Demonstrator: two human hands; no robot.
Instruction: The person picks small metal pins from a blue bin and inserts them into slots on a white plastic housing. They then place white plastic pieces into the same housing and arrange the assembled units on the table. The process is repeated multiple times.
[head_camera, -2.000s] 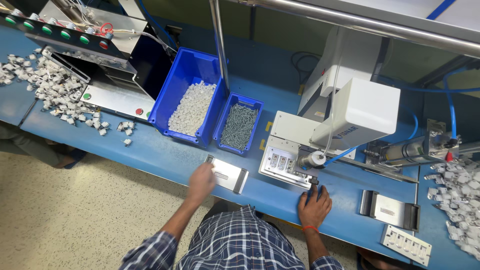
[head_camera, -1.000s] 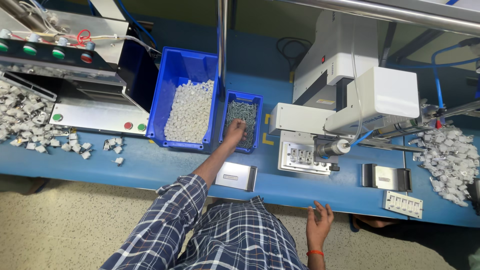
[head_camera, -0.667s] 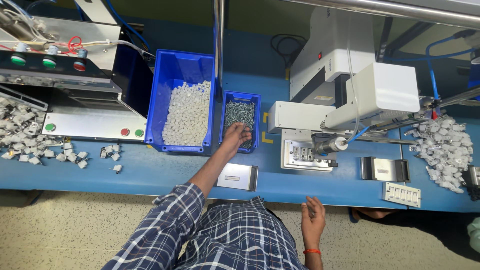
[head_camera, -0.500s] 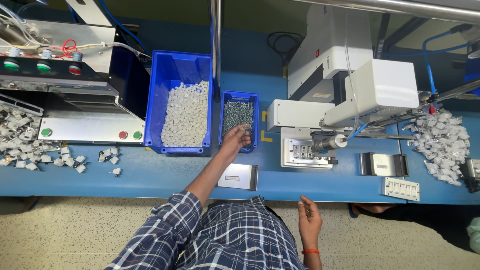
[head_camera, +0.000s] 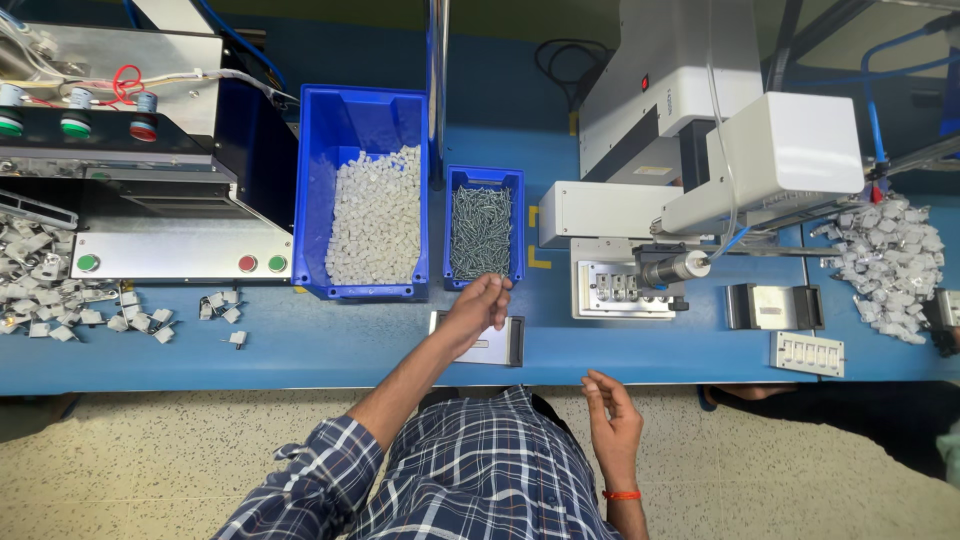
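Note:
My left hand (head_camera: 478, 305) hovers at the front rim of the small blue bin (head_camera: 485, 176) of dark screws (head_camera: 481, 232). Its fingers are bunched in a pinch on screws that are too small to make out. Under its wrist lies a small metal fixture plate (head_camera: 497, 343) on the blue bench (head_camera: 330, 345). My right hand (head_camera: 610, 425) hangs below the bench's front edge, fingers apart, holding nothing. A larger blue bin (head_camera: 365, 98) of white plastic pieces (head_camera: 376, 215) stands left of the screw bin.
A white screwdriving machine (head_camera: 700, 150) stands at right, with a fixture (head_camera: 620, 290) under its tip. A control box with coloured buttons (head_camera: 180, 262) sits at left. Loose white parts lie at far left (head_camera: 50, 300) and far right (head_camera: 890, 260). A metal bracket (head_camera: 772, 305) and a white plate (head_camera: 808, 352) lie near the front edge.
My left hand has pulled back out of the screw bin toward me, fingers now pinched. My right hand has dropped from the bench edge to below it.

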